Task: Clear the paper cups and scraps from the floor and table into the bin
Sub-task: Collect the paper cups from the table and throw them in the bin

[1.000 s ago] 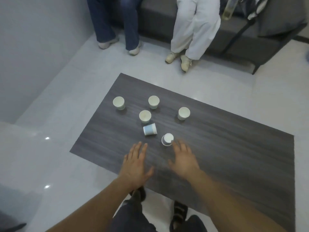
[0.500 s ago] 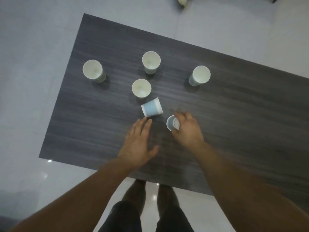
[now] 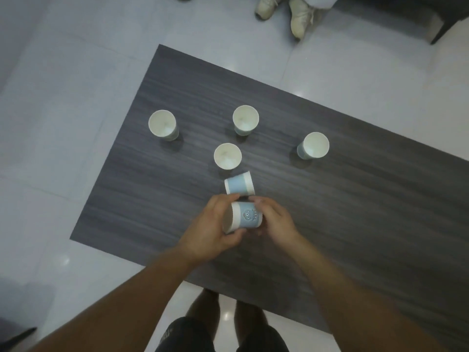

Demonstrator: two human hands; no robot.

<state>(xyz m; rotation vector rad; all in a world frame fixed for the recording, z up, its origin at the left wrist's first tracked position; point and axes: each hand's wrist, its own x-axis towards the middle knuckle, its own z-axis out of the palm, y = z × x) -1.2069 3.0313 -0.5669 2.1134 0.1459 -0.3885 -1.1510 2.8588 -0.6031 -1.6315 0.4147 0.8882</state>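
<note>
A blue and white paper cup lies sideways between both my hands, just above the dark wooden table. My left hand curls round its rim end and my right hand grips its base end. Right behind them a second blue cup lies on its side on the table. Several more cups stand upright farther back: one at the left, one in the middle, one behind it and one at the right. No bin is in view.
The table stands on a pale tiled floor. A seated person's light shoes are on the floor beyond the table's far edge, beside a dark sofa leg. My own feet are below the table's near edge.
My right hand has lifted the fallen cup off the table and my left hand has come in to grip its rim end. The camera has tilted further down over the table.
</note>
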